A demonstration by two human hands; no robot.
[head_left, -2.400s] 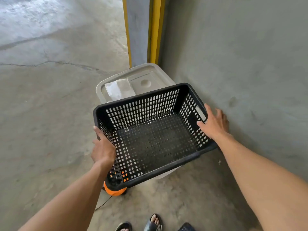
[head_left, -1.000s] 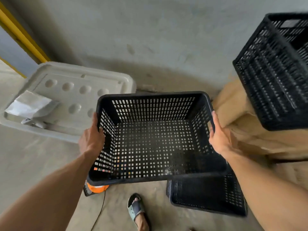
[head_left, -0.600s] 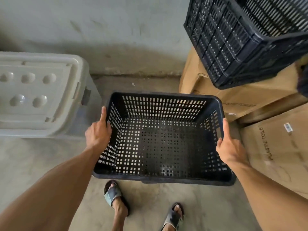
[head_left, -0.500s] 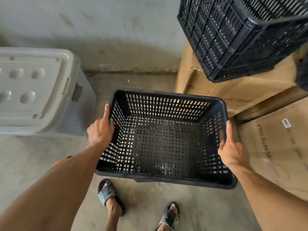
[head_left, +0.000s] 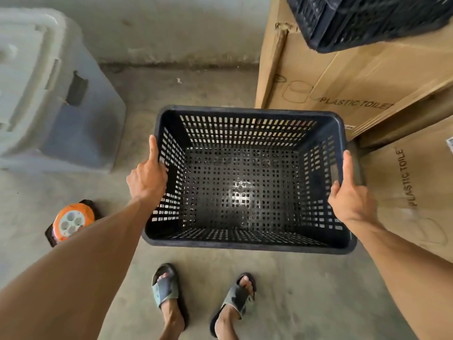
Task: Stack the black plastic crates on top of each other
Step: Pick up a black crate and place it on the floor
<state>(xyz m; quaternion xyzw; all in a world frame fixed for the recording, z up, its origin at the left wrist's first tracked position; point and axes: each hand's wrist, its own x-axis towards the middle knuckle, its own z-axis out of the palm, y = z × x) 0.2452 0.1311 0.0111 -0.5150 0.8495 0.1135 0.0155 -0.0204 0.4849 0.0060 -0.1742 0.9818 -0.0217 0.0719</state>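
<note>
Between both hands, black crate (head_left: 245, 182)

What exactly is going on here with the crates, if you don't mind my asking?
A person is holding an empty black plastic crate by its short sides, left hand on one, right hand on the other, over the concrete floor in front of their sandalled feet. Another black crate sits on the cardboard boxes to the right. The held crate is not yet stacked.
</note>
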